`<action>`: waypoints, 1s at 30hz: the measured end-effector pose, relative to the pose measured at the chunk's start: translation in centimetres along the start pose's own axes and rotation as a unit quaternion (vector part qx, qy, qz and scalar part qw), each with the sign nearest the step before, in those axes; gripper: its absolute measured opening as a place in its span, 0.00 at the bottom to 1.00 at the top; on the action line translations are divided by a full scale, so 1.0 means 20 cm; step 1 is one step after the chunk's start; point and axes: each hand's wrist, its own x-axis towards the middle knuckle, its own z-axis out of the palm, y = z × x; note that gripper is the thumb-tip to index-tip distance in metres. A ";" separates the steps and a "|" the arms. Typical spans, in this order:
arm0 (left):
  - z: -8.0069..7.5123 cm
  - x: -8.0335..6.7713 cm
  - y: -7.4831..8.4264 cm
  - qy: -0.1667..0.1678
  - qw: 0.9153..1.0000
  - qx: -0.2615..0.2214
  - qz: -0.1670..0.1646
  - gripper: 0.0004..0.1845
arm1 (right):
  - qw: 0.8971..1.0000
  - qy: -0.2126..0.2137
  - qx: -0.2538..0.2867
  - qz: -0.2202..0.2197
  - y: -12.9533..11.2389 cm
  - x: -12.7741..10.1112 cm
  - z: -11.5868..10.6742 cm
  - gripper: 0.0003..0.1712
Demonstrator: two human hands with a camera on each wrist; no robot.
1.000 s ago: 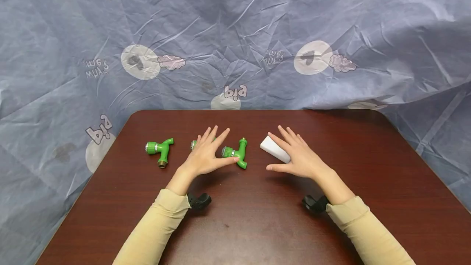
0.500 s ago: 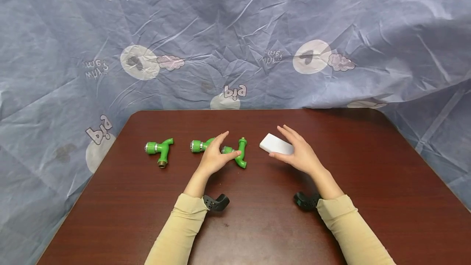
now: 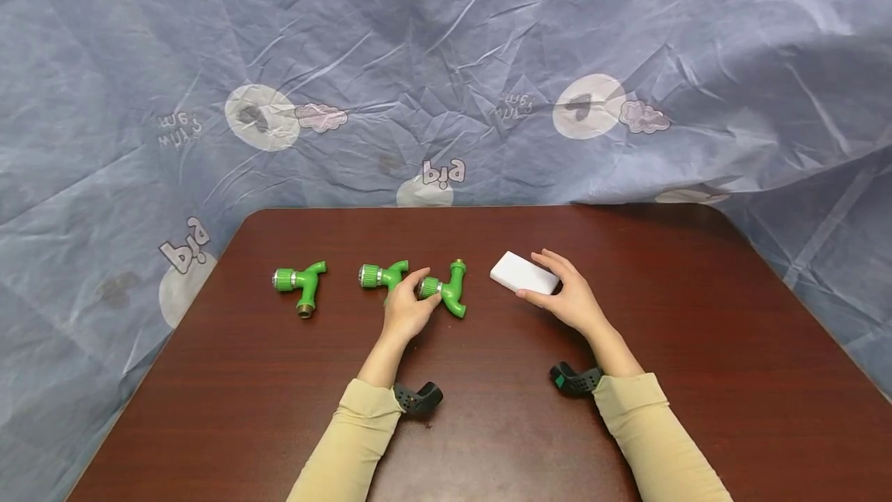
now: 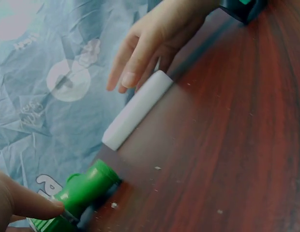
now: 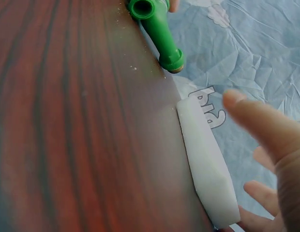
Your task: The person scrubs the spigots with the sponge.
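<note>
"Before a crumpled blue-grey cloth backdrop [image 3: 418,60], a person in pale yellow sleeves [image 3: 351,440] works at a dark red-brown, wood-grained desk [image 3: 488,424]. How do things stand?"

"The right hand [image 3: 574,300] is spread, its thumb [image 5: 242,102] clear of what it reaches for. The left hand [image 3: 406,314] is clamped on its piece, finger and thumb to either side."

"And the pieces?"

"A smooth white rectangular block [image 3: 523,273], material unclear, lies flat on the desk between the right hand's thumb and fingers; whether a fingertip touches its far side, I cannot tell. To its left, a glossy green tap with a silver-coloured collar [image 3: 454,290] lies on the desk, its ribbed green knob [image 3: 430,287] pinched by the left hand. A matching middle tap [image 3: 392,276] is partly hidden behind that hand; a third, brass-ended green tap [image 3: 307,281] lies well apart, untouched."

"Which step is this?"

"Grasping, by the look of it: one side secured, the other not yet."

"And the next move?"

"It calls, I'd judge, for right thumb and fingers to close on the block's long edges, with the left pinch firm enough that the tap cannot roll."
</note>
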 end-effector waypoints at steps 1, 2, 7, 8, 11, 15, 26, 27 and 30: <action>0.01 0.00 0.00 0.002 1.000 -0.001 0.001 0.27 | 1.000 -0.001 0.000 0.001 0.01 0.00 0.00 0.42; 0.01 0.00 0.00 0.003 1.000 -0.004 0.001 0.27 | 1.000 -0.003 -0.002 0.002 0.02 0.00 0.01 0.43; 0.04 -0.01 -0.03 0.005 1.000 -0.021 0.006 0.27 | 1.000 -0.020 -0.007 0.015 0.04 0.00 0.02 0.45; 0.04 -0.01 -0.04 0.005 1.000 -0.028 0.007 0.27 | 1.000 -0.023 -0.008 0.019 0.05 -0.01 0.02 0.45; 0.05 -0.01 -0.05 0.006 0.999 -0.052 0.011 0.28 | 0.999 -0.023 -0.017 0.027 0.05 -0.02 0.02 0.46; 0.05 -0.01 -0.07 0.009 0.996 -0.094 0.007 0.29 | 0.998 -0.010 -0.043 0.036 0.06 -0.02 0.01 0.43; 0.03 -0.01 -0.09 -0.037 0.987 -0.156 -0.027 0.27 | 0.997 -0.013 -0.026 0.075 0.02 -0.02 -0.04 0.40; 0.02 -0.01 -0.09 -0.041 0.986 -0.157 -0.027 0.27 | 0.997 -0.014 -0.022 0.074 0.01 -0.02 -0.05 0.39; -0.01 -0.02 -0.05 -0.052 0.982 -0.182 -0.013 0.25 | 0.997 -0.021 -0.005 0.071 -0.01 -0.02 -0.06 0.39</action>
